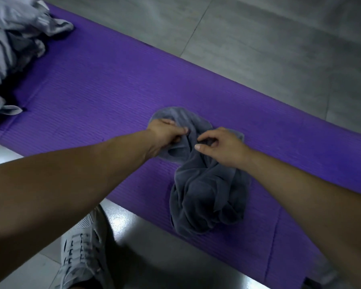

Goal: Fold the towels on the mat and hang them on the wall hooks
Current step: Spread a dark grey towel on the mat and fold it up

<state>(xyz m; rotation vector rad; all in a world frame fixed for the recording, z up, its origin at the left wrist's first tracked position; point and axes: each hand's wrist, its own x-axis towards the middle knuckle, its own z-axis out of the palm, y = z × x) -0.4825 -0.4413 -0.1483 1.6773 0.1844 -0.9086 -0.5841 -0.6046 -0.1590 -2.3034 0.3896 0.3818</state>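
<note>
Both hands on crumpled grey towel (pixel 204 184), purple mat (pixel 92 84).
Left hand (pixel 167 133) and right hand (pixel 223 146) each pinch cloth; bulk lies below grips.

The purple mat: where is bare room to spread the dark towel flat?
Bare mat lies between the light grey pile and the dark towel, and right of the towel. Crowded: the far-left corner under the pile, and where the left hand and right hand grip the towel.
</note>
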